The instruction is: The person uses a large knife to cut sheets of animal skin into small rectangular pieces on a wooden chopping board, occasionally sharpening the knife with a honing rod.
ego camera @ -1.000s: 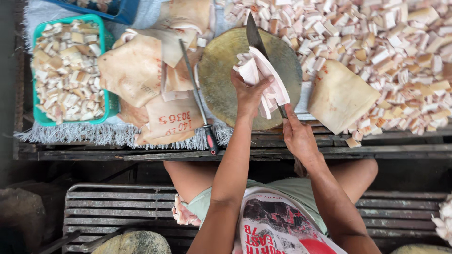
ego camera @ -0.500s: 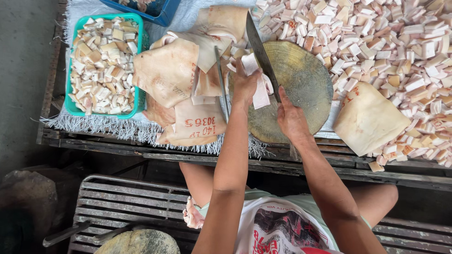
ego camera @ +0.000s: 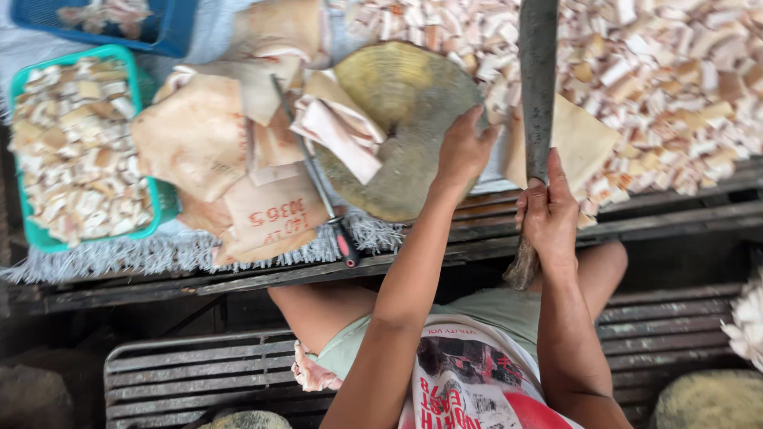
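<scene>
Wooden and round, the worn chopping block [ego camera: 401,127] is sitting on the slatted worktop [ego camera: 238,274]; I am seeing the left hand [ego camera: 463,147] pressing flat on its right edge, fingers spread. The right hand [ego camera: 548,214] is gripping the long grey cleaver [ego camera: 538,79], blade raised just right of the block.
</scene>
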